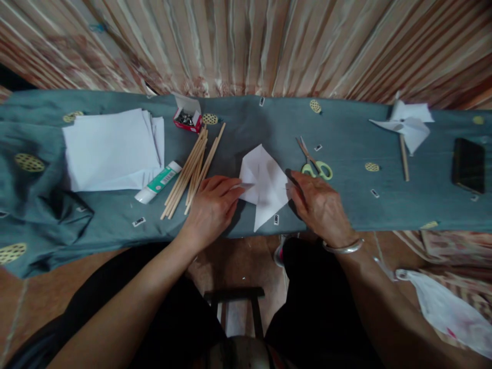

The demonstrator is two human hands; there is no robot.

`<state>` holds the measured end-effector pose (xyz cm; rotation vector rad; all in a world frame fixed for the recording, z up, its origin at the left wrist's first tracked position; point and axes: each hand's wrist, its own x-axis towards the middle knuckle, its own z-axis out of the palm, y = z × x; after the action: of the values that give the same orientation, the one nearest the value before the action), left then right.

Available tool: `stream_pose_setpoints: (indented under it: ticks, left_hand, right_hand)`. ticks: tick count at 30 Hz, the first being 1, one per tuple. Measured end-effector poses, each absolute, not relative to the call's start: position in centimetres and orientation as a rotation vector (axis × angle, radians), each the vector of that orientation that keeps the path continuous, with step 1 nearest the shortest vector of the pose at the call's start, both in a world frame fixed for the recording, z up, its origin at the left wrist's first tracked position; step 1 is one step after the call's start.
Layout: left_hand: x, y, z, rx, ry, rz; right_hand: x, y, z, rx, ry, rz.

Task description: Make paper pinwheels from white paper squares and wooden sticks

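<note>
A white sheet of paper [265,179], cut and partly folded, lies on the cloth-covered table between my hands. At its left side my left hand [215,205] pinches a flap between thumb and fingers. My right hand [321,205], with a silver bangle at the wrist, grips the paper's right edge; its fingertips are partly hidden. Just beyond the right hand rest scissors [317,166] with light green handles, blades pointing away. Wooden sticks [192,171] lie in a loose bundle beside the left hand.
To the left are a stack of white paper [111,148], a glue stick [158,182] and an open red box of metal pins or clips [187,118]. On the right lie a paper pinwheel [409,125] on a stick and a black phone [469,165]. A pleated curtain [246,46] hangs behind.
</note>
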<state>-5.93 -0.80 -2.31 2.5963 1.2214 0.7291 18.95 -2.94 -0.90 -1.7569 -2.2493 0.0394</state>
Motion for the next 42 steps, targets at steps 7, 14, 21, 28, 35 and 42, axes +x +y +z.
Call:
stream_pose_setpoints:
  ticks: [7,14,21,28,35,42]
  left_hand:
    - [-5.9,0.0,-2.1,2.599,1.26,0.819]
    - [-3.6,-3.4,-1.6,2.669,0.919,0.642]
    - [-3.2,-4.2,-2.2,2.707,0.94,0.536]
    - [-3.5,-4.2,-2.1,2.652,0.959,0.67]
    - [-3.5,-4.1,-2.0,2.626,0.987,0.612]
    - [-3.6,-4.2,-2.1,2.571,1.009,0.656]
  right_hand:
    - [19.6,-4.8,0.2,-1.794,-2.246,0.187]
    - [19.6,-4.5,0.2,-1.666,-2.166,0.236]
    - [19.1,-4.3,0.1,-1.604,-2.134,0.369]
    - [19.5,-3.8,0.1,-1.476,-1.958,0.797]
    - [18.9,-3.2,-0.1,-1.312,-1.794,1.116]
    - [18.2,-2.7,-1.3,-1.33,-1.768,0.944]
